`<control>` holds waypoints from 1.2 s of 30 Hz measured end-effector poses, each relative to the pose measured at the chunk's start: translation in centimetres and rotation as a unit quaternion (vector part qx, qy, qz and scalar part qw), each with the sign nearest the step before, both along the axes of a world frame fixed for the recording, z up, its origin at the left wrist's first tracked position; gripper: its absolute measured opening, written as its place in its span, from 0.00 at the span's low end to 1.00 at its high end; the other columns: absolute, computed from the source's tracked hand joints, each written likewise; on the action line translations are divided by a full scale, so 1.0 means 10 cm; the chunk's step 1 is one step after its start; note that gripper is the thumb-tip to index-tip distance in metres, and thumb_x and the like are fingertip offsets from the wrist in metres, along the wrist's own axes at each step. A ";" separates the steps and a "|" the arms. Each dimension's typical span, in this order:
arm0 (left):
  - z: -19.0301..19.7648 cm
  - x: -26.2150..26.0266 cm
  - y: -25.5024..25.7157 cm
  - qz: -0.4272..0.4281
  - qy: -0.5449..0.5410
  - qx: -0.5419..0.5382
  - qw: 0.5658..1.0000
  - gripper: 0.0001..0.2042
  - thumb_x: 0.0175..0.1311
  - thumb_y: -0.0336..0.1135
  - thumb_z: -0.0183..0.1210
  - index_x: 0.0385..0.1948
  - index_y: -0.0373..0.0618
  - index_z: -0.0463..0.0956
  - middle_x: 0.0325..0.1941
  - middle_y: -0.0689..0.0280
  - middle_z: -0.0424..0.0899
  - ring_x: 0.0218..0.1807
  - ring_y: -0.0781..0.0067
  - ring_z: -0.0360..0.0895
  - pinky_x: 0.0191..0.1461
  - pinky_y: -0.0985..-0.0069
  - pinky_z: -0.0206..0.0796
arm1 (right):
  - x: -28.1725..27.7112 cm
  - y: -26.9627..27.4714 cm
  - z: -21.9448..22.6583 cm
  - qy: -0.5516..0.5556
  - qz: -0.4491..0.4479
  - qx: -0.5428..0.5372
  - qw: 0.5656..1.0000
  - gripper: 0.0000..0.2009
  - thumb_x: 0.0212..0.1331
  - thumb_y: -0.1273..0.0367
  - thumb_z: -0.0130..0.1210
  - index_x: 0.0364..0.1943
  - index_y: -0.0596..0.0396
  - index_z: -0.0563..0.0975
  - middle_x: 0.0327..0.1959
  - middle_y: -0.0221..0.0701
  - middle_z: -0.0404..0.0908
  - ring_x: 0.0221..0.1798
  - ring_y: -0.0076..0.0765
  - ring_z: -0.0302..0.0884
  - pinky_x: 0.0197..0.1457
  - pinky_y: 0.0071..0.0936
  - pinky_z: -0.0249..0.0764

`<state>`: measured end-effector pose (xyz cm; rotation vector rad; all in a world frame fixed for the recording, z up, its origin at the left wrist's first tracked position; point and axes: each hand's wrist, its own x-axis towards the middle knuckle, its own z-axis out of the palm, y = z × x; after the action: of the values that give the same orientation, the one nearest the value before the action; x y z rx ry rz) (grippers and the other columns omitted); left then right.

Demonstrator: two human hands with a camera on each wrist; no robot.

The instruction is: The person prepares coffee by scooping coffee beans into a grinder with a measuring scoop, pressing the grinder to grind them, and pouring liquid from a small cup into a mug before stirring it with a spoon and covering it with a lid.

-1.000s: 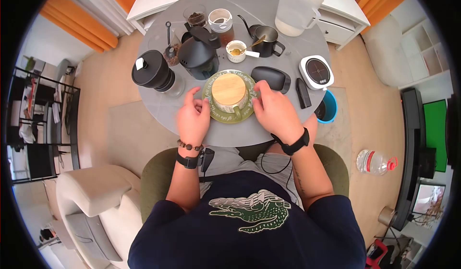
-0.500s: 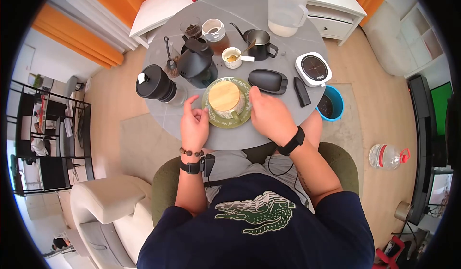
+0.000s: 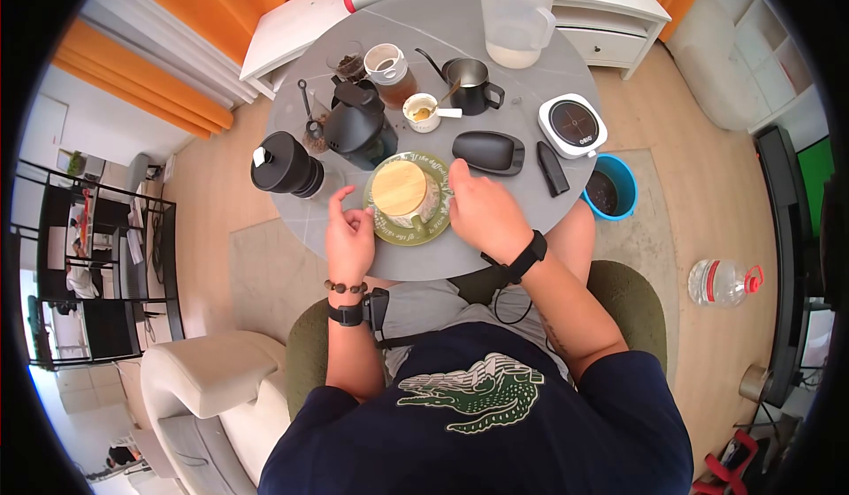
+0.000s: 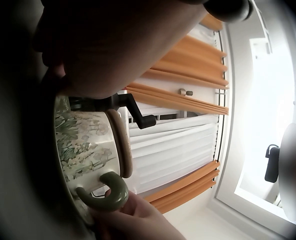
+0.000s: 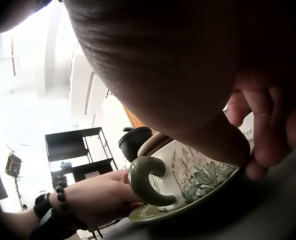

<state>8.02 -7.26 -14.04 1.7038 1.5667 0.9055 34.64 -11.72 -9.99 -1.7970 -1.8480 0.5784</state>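
Observation:
In the head view a cup (image 3: pixel 423 205) stands on a green saucer (image 3: pixel 386 229) with white lettering round its rim. The cup carries a round wooden lid (image 3: pixel 399 186), a flower pattern and a green handle (image 5: pixel 147 181). At the saucer's right side, my right hand (image 3: pixel 491 217) pinches the rim between thumb and fingers. My left hand (image 3: pixel 349 243) holds the left side of the rim, its thumb tip against the edge. The left index finger points forward beside the saucer.
Left of the saucer stand a black coffee grinder (image 3: pixel 281 163) and a black kettle (image 3: pixel 361 130). A black tray (image 3: pixel 486 152), black stick-shaped object (image 3: pixel 553 170) and white scale (image 3: pixel 573 124) lie right. Behind are a small white cup (image 3: pixel 422 113), metal jug (image 3: pixel 473 87) and plastic pitcher (image 3: pixel 515 18).
My right fingers have closed in on the saucer's rim. The saucer and cup have shifted slightly left and toward me with the hands. The head view has turned a little.

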 end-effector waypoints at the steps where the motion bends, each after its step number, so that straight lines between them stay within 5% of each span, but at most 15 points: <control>1: -0.01 -0.02 0.01 -0.001 0.001 -0.001 1.000 0.25 0.80 0.30 0.66 0.75 0.45 0.71 0.29 0.69 0.88 0.30 0.77 0.80 0.39 0.71 0.72 | -0.02 -0.01 -0.01 0.001 -0.001 -0.001 1.000 0.13 0.70 0.73 0.60 0.52 0.61 0.69 0.36 0.55 0.89 0.43 0.70 0.89 0.51 0.66 0.82; 7: -0.01 -0.08 0.08 -0.002 -0.008 0.013 1.000 0.24 0.81 0.31 0.66 0.74 0.43 0.72 0.29 0.69 0.88 0.31 0.76 0.80 0.40 0.72 0.72 | -0.02 -0.05 0.13 0.025 0.021 -0.056 0.998 0.17 0.68 0.72 0.64 0.54 0.59 0.70 0.41 0.54 0.89 0.47 0.71 0.88 0.54 0.64 0.81; 9: -0.03 -0.07 0.08 0.009 -0.018 0.013 1.000 0.21 0.82 0.34 0.66 0.71 0.41 0.76 0.28 0.68 0.88 0.30 0.75 0.80 0.39 0.71 0.72 | 0.11 -0.03 0.18 0.059 0.005 0.014 0.998 0.23 0.64 0.70 0.70 0.58 0.59 0.72 0.57 0.53 0.87 0.59 0.66 0.86 0.62 0.58 0.81; 10: -0.01 -0.05 0.08 0.010 -0.020 0.011 1.000 0.21 0.82 0.34 0.66 0.71 0.41 0.76 0.28 0.68 0.88 0.30 0.75 0.80 0.39 0.71 0.72 | 0.20 -0.03 0.25 0.058 0.006 0.012 0.998 0.23 0.64 0.70 0.70 0.58 0.59 0.72 0.57 0.53 0.87 0.59 0.66 0.86 0.62 0.58 0.81; 12: 0.04 0.00 0.06 0.040 -0.002 0.023 0.999 0.18 0.83 0.39 0.66 0.66 0.41 0.80 0.26 0.67 0.87 0.29 0.74 0.80 0.39 0.70 0.72 | 0.39 -0.01 0.41 -0.069 -0.044 0.121 0.989 0.32 0.58 0.71 0.74 0.68 0.60 0.74 0.68 0.51 0.82 0.71 0.58 0.81 0.71 0.55 0.79; 16: -0.07 0.05 0.09 0.076 0.016 0.050 0.996 0.18 0.84 0.44 0.66 0.63 0.41 0.83 0.25 0.66 0.86 0.28 0.73 0.81 0.37 0.68 0.72 | 0.69 0.10 0.17 -0.097 -0.046 0.166 0.980 0.40 0.55 0.72 0.76 0.76 0.59 0.73 0.64 0.47 0.82 0.69 0.56 0.81 0.72 0.52 0.78; 18: -0.08 0.09 0.09 0.086 0.010 0.055 0.995 0.18 0.87 0.43 0.63 0.64 0.39 0.82 0.25 0.71 0.82 0.30 0.82 0.73 0.38 0.75 0.66 | 0.73 0.13 0.13 -0.097 -0.037 0.119 0.987 0.40 0.55 0.72 0.76 0.75 0.59 0.73 0.63 0.47 0.83 0.68 0.56 0.82 0.71 0.51 0.79; 21: -0.21 0.06 0.15 0.096 -0.028 0.087 0.991 0.17 0.86 0.45 0.64 0.62 0.41 0.83 0.23 0.67 0.81 0.26 0.76 0.75 0.34 0.68 0.68 | 0.74 0.15 0.07 -0.103 -0.034 0.093 0.990 0.38 0.56 0.70 0.76 0.74 0.60 0.74 0.60 0.47 0.84 0.65 0.57 0.84 0.69 0.50 0.81; 32: -0.26 -0.01 0.16 0.100 -0.055 0.094 0.989 0.16 0.86 0.44 0.64 0.61 0.41 0.85 0.24 0.70 0.80 0.28 0.79 0.72 0.35 0.71 0.65 | 0.33 0.05 0.06 -0.088 -0.119 0.058 0.987 0.40 0.56 0.56 0.83 0.68 0.63 0.77 0.56 0.50 0.83 0.61 0.61 0.84 0.64 0.50 0.84; 36: -0.33 -0.02 0.18 0.116 -0.088 0.102 0.984 0.16 0.86 0.45 0.64 0.59 0.42 0.86 0.25 0.69 0.83 0.29 0.79 0.76 0.37 0.71 0.68 | 0.41 0.00 -0.03 -0.012 -0.129 0.056 0.990 0.36 0.67 0.56 0.75 0.71 0.66 0.76 0.62 0.56 0.84 0.64 0.64 0.85 0.67 0.52 0.83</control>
<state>7.85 -5.46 -17.37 1.5466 1.6202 1.3371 38.78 -11.73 -10.33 -1.9329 -1.5939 0.3500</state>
